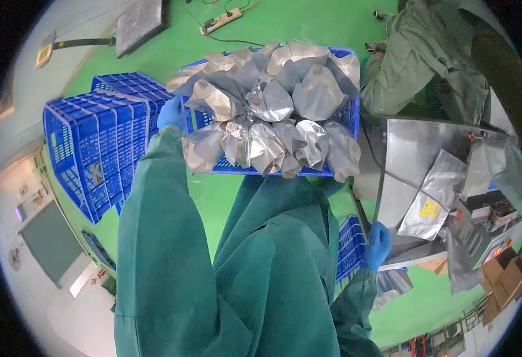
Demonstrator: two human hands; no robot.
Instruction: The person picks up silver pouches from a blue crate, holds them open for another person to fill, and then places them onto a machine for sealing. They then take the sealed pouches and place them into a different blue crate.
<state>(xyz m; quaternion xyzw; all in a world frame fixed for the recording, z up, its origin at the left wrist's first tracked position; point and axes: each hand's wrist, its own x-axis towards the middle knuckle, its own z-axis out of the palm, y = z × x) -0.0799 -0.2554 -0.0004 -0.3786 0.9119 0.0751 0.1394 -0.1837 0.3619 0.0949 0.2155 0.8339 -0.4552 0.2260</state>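
Observation:
My left hand (170,114), in a blue glove, is closed at the left rim of a blue plastic crate (190,120). Several silver foil bags (267,98) stand upright in that crate, their tops crumpled and gathered, and they hide most of its inside. My right hand (378,245), also gloved in blue, is low on the right beside the metal table (403,143). Its fingers look curled at the table's edge; what they hold, if anything, is hidden.
Blue crates (97,143) stand on the left, and another crate (350,247) is low on the right. A flat foil bag with a yellow label (430,205) lies on the table by a machine (472,235). Another person (421,65) is at upper right. A power strip (222,21) lies on the floor.

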